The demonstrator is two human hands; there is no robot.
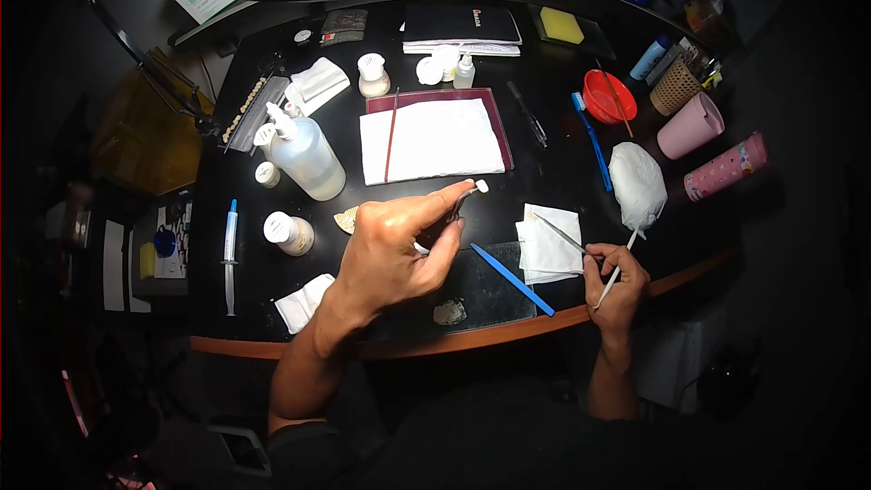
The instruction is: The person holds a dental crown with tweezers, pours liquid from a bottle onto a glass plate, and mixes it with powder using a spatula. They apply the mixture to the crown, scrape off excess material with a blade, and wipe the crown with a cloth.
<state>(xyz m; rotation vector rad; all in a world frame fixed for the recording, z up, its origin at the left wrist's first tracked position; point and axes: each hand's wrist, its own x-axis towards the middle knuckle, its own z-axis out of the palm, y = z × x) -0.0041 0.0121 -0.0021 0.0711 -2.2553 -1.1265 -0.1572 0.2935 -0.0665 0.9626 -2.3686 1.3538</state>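
Observation:
My left hand [399, 240] is raised over the middle of the desk, thumb and fingers closed on a small metal holder, mostly hidden by the fingers. At its tip sits a small white tooth-shaped piece [482, 186]. Lower right, my right hand [619, 279] grips two slender tools: a pointed metal instrument [561, 232], which reaches over a folded white tissue [550, 259], and a thin white stick-like tool [610, 287]. Between the hands, a blue-handled tool [513, 279] lies across a dark glass slab [490, 308] with a pale smear of paste [449, 311].
A white pad [445, 141] carries a red-handled brush [392, 136]. A spray bottle [308, 159], a powder jar [288, 233] and a syringe [230, 259] stand or lie left. On the right are a red bowl [606, 95], a blue toothbrush [592, 141] and a wrapped white bundle [637, 183].

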